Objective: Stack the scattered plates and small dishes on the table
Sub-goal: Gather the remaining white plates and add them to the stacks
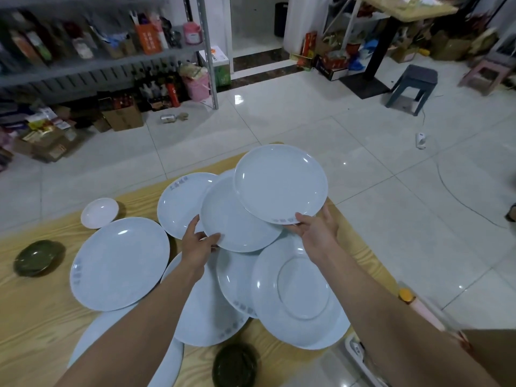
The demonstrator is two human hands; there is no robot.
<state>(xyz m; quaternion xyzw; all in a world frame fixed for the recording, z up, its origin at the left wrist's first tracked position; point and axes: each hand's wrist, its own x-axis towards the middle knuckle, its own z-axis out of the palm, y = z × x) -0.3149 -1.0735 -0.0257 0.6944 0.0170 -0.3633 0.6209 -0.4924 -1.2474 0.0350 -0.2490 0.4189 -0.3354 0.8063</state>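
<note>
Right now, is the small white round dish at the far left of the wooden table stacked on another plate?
No, the small white round dish lies alone on the bare wooden table.

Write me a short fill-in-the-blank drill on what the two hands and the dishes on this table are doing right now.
1. The right hand grips the near rim of a white plate held ____ the table.
2. The left hand grips another white plate, which lies partly ____ the right hand's plate.
3. The small white dish sits at the table's ____ edge.
4. The two dark dishes are ____ in colour.

Missing words: above; under; far; green
</note>
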